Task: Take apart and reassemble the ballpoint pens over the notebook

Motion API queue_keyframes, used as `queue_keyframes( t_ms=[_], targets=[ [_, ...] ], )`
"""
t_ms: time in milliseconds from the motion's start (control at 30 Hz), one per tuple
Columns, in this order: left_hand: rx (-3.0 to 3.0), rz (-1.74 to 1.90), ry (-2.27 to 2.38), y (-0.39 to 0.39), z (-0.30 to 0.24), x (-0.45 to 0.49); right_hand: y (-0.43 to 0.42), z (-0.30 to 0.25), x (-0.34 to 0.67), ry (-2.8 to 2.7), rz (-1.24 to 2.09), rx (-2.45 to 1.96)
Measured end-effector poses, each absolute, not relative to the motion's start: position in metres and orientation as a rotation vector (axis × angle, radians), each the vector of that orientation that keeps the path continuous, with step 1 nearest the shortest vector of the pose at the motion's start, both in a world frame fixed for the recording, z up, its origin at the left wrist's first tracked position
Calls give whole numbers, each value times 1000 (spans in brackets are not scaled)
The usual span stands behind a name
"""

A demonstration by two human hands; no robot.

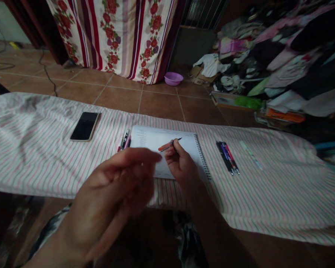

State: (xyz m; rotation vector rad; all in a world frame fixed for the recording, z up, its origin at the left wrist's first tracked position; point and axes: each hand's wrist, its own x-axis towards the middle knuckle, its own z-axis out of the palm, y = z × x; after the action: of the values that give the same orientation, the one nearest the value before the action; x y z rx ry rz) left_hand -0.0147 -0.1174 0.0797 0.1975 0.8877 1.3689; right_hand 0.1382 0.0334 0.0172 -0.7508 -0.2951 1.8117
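My right hand [181,165] is above the open spiral notebook [181,132], its fingers pinched around a slim pen [171,143]. The pen is held at a slant, its dark tip pointing up and to the right. An orange patch shows beside the pen at the fingertips; I cannot tell what it is. Large and slightly blurred, my left hand [117,197] is raised in the foreground, fingers loosely bent and partly apart. Nothing shows in it. It covers the notebook's lower left part. The notebook page is mostly white, with faint writing along the left side.
Left of the notebook lie several pens [125,139] and a phone [85,126]. To its right are more pens [227,157] and a pale patterned strip [251,154]. Striped cloth [281,193] covers the table. Beyond are a purple basin [173,78], floral curtain [111,37] and piled clothes [284,59].
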Motion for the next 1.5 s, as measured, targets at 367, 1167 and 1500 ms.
queue_keyframes(
  t_ms=[367,1167,1500],
  targets=[
    [551,1382,965,-53,60,12,29,23,131,-333,1954,-786],
    [678,1512,973,-48,59,19,26,18,127,-345,2048,-894],
    [-12,1364,867,-37,40,-9,32,20,131,-431,1683,-919]
  ],
)
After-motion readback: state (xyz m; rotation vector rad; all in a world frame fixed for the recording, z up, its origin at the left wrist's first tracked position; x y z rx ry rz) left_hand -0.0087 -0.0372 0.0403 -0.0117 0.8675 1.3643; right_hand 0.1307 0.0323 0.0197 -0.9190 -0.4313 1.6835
